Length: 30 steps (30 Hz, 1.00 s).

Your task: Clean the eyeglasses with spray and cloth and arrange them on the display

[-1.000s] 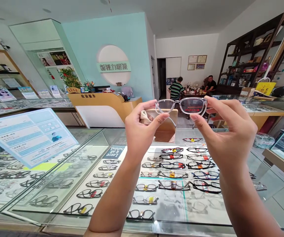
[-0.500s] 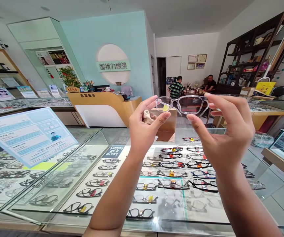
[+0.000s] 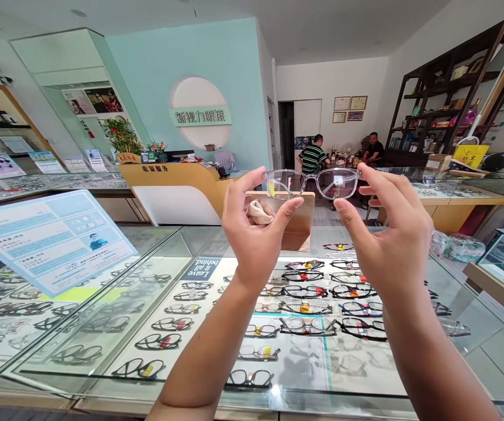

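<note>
Clear-framed eyeglasses [image 3: 311,177] held aloft by both ends above a glass display case [image 3: 361,383]; the left hand [image 3: 254,234] has its thumb and index finger clamped on one end, a crumpled pale cloth [image 3: 259,213] tucked against its curled fingers; the right hand [image 3: 392,234] pinches the opposite end, its other fingers loosely bent; below, rows of spectacle frames [image 3: 305,291] lie inside the case

Bare skin all the way here, left hand [image 3: 254,237] and right hand [image 3: 394,240] alike, slender fingers [image 3: 381,184], rounded thumb tips [image 3: 294,203], narrow wrists [image 3: 247,282], then uncovered forearms [image 3: 212,345] broadening steadily lower down, and look, a fine crease [image 3: 188,405] running clean across the left one!
</note>
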### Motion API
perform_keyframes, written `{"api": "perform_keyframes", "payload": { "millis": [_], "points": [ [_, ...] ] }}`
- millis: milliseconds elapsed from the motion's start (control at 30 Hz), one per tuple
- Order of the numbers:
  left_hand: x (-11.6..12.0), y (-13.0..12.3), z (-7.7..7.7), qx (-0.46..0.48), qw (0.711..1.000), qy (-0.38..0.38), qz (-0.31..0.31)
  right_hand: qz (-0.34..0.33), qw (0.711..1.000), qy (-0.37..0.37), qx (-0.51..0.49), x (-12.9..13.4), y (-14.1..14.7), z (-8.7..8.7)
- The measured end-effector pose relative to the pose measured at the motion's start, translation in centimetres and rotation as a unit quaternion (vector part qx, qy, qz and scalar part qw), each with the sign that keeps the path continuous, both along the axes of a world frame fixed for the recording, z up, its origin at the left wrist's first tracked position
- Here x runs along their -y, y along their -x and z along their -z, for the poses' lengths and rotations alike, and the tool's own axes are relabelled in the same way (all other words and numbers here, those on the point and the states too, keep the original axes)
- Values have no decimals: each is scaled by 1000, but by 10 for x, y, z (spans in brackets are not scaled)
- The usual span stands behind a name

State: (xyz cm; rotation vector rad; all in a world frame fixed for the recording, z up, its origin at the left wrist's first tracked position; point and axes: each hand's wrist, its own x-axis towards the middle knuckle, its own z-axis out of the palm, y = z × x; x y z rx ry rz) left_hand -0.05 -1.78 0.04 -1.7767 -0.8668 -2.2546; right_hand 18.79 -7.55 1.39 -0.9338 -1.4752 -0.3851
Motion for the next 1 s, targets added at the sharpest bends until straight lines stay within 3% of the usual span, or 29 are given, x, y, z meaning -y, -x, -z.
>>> {"api": "perform_keyframes", "payload": {
  "millis": [367,700,1000],
  "points": [
    [2,-1,0,-2,1000,5,-8,3,1000,-4,-4,-3,2,3],
    [-8,-1,-2,-23,997,49,53,8,999,-40,-11,2,8,0],
    [1,-4,4,1,999,-38,1,-75,989,-11,-123,-10,3,4]
  ]
}}
